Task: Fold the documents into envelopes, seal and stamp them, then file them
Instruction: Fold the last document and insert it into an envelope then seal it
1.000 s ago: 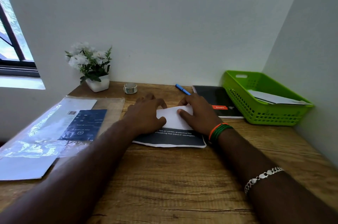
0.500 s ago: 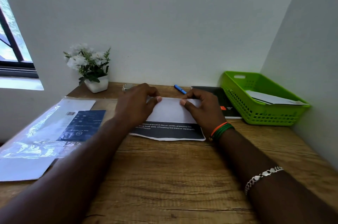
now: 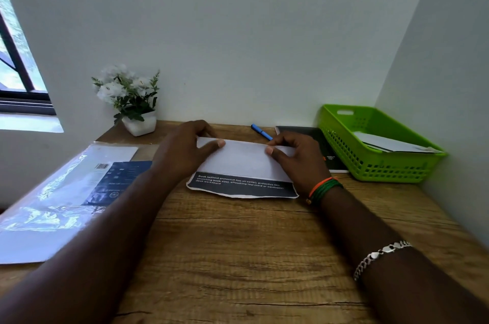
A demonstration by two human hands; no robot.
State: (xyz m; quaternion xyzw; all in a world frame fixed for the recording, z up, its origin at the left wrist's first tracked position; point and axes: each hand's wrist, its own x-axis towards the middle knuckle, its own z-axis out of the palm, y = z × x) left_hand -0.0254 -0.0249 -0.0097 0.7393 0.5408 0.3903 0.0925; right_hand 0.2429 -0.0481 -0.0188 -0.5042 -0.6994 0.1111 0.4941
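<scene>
- Head view: the document [image 3: 242, 165] lies on the wooden desk [image 3: 238, 257], its white back folded over toward the person so that only a dark printed strip shows along its near edge.
- White print on that strip reads "Book (without protective film on cover), protective film (matching book size), smoothing tool (card or squeegee)" and "desk workspace".
- The near edge of the document is unevenly cut and lies flat on the desk; the far, folded edge is raised between the two hands.
- The left hand [image 3: 185, 149] pinches the left end of that folded edge, thumb on the white face, fingers curled behind it.
- The right hand [image 3: 296, 157] pinches the right end the same way, thumb on top, fingers curled behind; orange and green bands ring its wrist, and a silver chain bracelet [image 3: 381, 256] sits further up that forearm.
- Left of the document, a clear plastic sleeve [image 3: 66, 191] holds white sheets and a dark blue booklet with a barcode label; its small print is too blurred to read.
- Behind the document, a blue pen [image 3: 260, 132] lies near the wall; further left stands a white pot of white flowers [image 3: 132, 101].
- Right of the document, a black notebook [image 3: 317, 144] with a small orange label lies partly behind the right hand, its writing unreadable.
- Right of the notebook, a green basket [image 3: 370, 167] holds a white envelope [image 3: 391, 145], close to the side wall.
- Nearer than the document, bare desk stretches between the forearms to the front edge.
</scene>
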